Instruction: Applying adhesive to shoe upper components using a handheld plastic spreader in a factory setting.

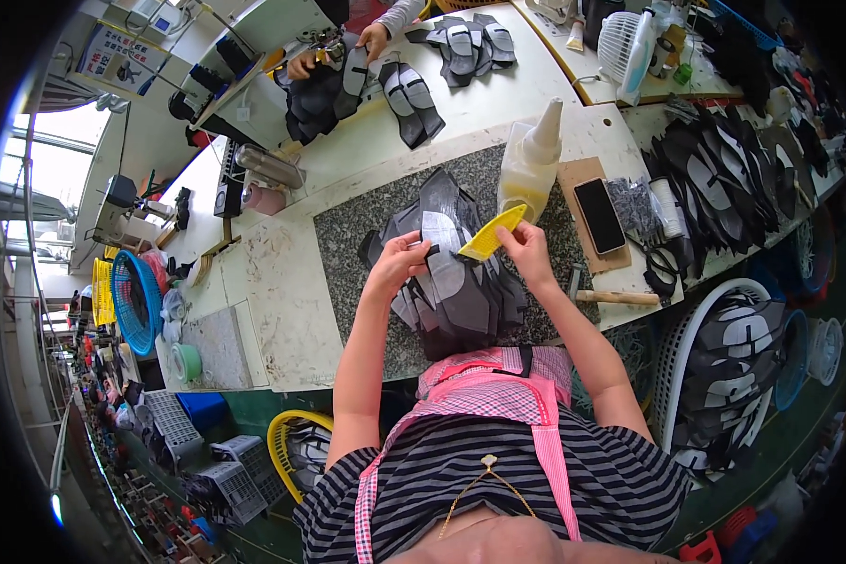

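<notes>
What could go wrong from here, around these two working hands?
The right hand, holding a yellow flat pointed piece, could bump the translucent, cone-nozzled bottle close by and perhaps tip it. The loosely layered pile of dark-grey flat pieces might slide apart if the left hand tugs.

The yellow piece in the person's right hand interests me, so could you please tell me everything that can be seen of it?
The yellow piece is bright, elongated and thin-looking, tapering at its upper right end; it could be plastic, though that is hard to tell. The right hand grips its right side, holding it slanted over the pile of grey and black pieces. Whether its lower left end touches them is unclear.
</notes>
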Demonstrator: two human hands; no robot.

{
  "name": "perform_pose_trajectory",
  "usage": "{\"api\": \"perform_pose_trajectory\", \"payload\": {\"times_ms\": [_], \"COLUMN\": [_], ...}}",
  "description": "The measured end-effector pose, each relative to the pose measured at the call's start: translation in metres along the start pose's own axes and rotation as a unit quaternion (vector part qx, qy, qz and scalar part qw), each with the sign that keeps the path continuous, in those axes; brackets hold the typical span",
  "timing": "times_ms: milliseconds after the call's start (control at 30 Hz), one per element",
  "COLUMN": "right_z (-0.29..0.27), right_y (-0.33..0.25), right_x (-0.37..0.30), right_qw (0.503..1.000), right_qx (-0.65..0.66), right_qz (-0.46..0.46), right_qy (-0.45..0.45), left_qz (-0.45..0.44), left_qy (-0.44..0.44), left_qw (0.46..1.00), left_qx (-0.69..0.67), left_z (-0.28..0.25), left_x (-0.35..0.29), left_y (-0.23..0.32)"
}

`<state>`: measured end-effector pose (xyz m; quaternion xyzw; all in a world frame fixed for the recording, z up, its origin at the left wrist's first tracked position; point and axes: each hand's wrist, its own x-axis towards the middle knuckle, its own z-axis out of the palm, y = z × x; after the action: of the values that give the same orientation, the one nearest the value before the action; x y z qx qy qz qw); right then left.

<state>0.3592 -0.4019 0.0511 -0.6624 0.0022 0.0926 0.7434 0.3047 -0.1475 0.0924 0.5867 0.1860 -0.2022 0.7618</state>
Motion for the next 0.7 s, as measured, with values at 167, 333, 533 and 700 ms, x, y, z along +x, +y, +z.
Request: {"api": "perform_pose_trajectory", "payload": {"times_ms": [167, 333, 533, 700], "right_z": [0.022, -0.038, -0.034, -0.054], "right_y": [-0.027, -0.004, -0.011, 0.027], "right_x": [0.002, -0.057, -0.088, -0.106], "right_qw": [0.981, 0.934, 0.96, 0.951], "right_qx": [-0.094, -0.137, -0.119, -0.179], "right_qz": [-0.165, -0.29, -0.252, -0.247], "right_qy": [0.036, -0.154, -0.033, -0.054], "left_qz": [0.011, 0.026, 0.038, 0.031], "left_qy": [0.002, 0.017, 0.024, 0.03], "left_qw": [1.0, 0.999, 0.999, 0.999], "left_qx": [0.001, 0.008, 0.013, 0.032], "left_z": [-0.005, -0.001, -0.001, -0.003], "left_x": [0.001, -0.003, -0.003, -0.002], "left_y": [-0.004, -0.006, -0.005, -0.009]}}
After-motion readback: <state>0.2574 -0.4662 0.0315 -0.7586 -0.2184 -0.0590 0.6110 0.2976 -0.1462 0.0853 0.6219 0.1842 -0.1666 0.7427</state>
